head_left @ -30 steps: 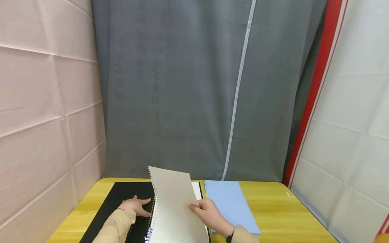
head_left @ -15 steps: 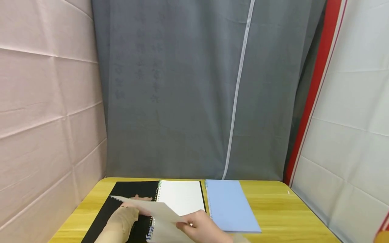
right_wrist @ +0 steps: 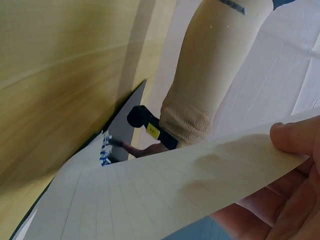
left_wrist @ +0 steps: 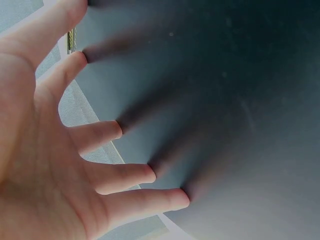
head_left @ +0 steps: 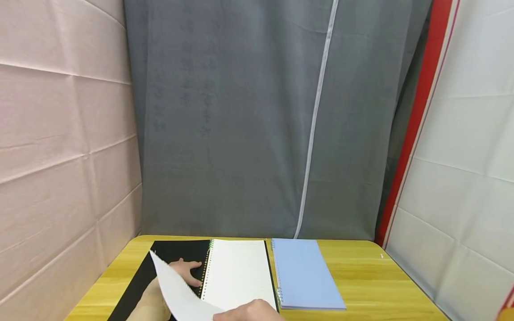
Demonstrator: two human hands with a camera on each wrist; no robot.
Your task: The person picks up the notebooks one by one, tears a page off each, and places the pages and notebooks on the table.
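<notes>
An open spiral notebook lies on the yellow table [head_left: 361, 276], its black cover [head_left: 172, 250] folded out to the left and a white lined page [head_left: 238, 272] facing up. My left hand [head_left: 182, 269] presses flat on the black cover [left_wrist: 225, 100] with its fingers [left_wrist: 107, 132] spread. At the bottom edge of the head view my right hand [head_left: 246, 311] pinches a loose lined sheet [head_left: 176, 292] with a ragged punched edge. The sheet slants over my left forearm. In the right wrist view the thumb [right_wrist: 290, 137] lies on top of the sheet [right_wrist: 170, 192].
A shut light-blue spiral notebook [head_left: 305, 273] lies just right of the open one. A grey curtain [head_left: 257, 116] hangs behind the table, with pink cloth at left and white cloth at right. My beige left sleeve [right_wrist: 215, 65] shows beyond the sheet.
The sheet stood upright at the spiral, then swung down to the left and now hangs apart from the rings. My right hand dropped toward the near edge. The left hand stayed put.
</notes>
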